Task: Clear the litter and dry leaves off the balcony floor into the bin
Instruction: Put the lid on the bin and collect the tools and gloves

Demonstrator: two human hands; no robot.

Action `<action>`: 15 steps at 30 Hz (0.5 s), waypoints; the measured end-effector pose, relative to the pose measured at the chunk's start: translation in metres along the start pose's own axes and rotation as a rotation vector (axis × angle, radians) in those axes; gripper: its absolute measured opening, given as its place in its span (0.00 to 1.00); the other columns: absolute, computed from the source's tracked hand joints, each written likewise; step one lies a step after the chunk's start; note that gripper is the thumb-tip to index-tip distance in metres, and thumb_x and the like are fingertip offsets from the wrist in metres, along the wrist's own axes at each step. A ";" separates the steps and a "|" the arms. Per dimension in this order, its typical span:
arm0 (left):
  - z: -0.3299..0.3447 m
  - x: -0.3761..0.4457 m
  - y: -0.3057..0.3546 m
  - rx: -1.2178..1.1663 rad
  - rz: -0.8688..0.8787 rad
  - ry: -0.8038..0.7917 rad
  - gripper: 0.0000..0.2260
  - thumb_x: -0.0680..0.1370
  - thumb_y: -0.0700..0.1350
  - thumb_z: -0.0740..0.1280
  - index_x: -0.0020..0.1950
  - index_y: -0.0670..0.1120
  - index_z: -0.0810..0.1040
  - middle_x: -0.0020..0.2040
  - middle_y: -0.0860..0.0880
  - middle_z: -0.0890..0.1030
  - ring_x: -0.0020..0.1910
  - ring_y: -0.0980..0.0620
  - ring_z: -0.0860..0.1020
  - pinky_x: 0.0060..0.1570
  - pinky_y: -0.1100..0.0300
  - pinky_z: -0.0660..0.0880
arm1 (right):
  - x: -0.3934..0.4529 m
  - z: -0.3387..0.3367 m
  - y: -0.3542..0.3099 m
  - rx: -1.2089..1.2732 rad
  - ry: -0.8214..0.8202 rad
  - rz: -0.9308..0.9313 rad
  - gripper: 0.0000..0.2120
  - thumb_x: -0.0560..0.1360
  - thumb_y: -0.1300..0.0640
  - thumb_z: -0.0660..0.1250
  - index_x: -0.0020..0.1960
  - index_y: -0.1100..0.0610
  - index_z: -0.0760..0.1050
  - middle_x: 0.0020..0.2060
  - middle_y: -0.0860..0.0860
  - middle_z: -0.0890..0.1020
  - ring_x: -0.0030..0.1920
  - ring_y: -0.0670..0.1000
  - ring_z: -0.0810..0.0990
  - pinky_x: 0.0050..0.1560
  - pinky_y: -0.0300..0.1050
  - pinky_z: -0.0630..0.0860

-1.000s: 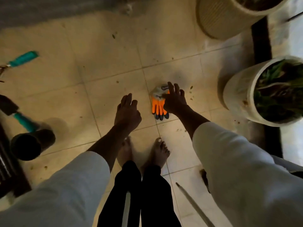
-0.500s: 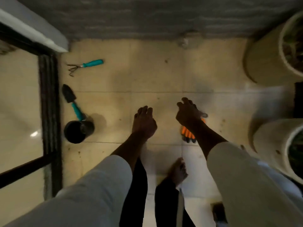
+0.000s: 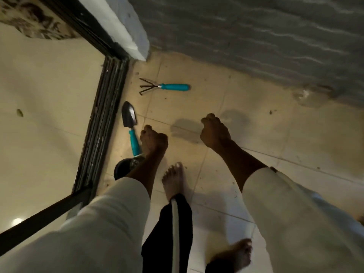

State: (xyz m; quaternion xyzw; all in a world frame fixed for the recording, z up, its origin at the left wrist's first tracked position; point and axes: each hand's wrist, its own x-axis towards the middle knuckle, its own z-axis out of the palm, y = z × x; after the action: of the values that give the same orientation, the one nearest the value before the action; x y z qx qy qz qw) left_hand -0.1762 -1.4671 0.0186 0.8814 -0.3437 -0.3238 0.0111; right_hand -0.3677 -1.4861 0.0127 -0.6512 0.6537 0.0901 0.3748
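**Both hands empty above the balcony floor**

Seen from above: left hand (image 3: 153, 141) and right hand (image 3: 214, 133) stretched forward over the tiled balcony floor (image 3: 256, 123), fingers of each curled loosely inward, gripping nothing. Scattered across the tiles, small dark specks of litter (image 3: 272, 111), none in either hand. Near the door track (image 3: 102, 123), a teal-handled hand rake (image 3: 167, 87) lying flat; just below it, a teal-handled trowel (image 3: 130, 127), its handle end passing under the left hand. Beside that wrist, a dark round pot (image 3: 123, 170), partly hidden. Bare feet on the tiles; no bin in view.
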 end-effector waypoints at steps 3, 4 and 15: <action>0.002 0.055 -0.020 -0.033 -0.223 0.029 0.26 0.77 0.39 0.65 0.74 0.40 0.62 0.70 0.39 0.69 0.70 0.39 0.67 0.68 0.47 0.66 | 0.041 0.014 -0.026 -0.040 0.005 -0.064 0.21 0.77 0.62 0.64 0.70 0.61 0.70 0.71 0.57 0.68 0.69 0.57 0.70 0.66 0.53 0.71; 0.005 0.069 -0.027 -0.033 -0.277 0.031 0.27 0.77 0.39 0.65 0.74 0.41 0.62 0.71 0.39 0.68 0.70 0.39 0.67 0.68 0.46 0.66 | 0.051 0.017 -0.031 -0.054 0.008 -0.082 0.21 0.77 0.62 0.65 0.70 0.61 0.70 0.71 0.57 0.68 0.68 0.57 0.70 0.66 0.52 0.72; 0.035 0.124 -0.076 -0.147 -0.337 -0.149 0.21 0.80 0.45 0.65 0.71 0.42 0.65 0.66 0.40 0.74 0.64 0.39 0.74 0.62 0.45 0.74 | 0.101 0.042 -0.040 -0.186 -0.043 -0.119 0.21 0.78 0.63 0.64 0.70 0.62 0.69 0.71 0.58 0.68 0.66 0.57 0.72 0.63 0.48 0.74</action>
State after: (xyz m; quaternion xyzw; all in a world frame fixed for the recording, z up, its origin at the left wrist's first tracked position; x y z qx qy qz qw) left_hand -0.0828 -1.4780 -0.0971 0.8969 -0.1664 -0.4096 -0.0043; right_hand -0.3021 -1.5452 -0.0634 -0.7189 0.5944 0.1419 0.3313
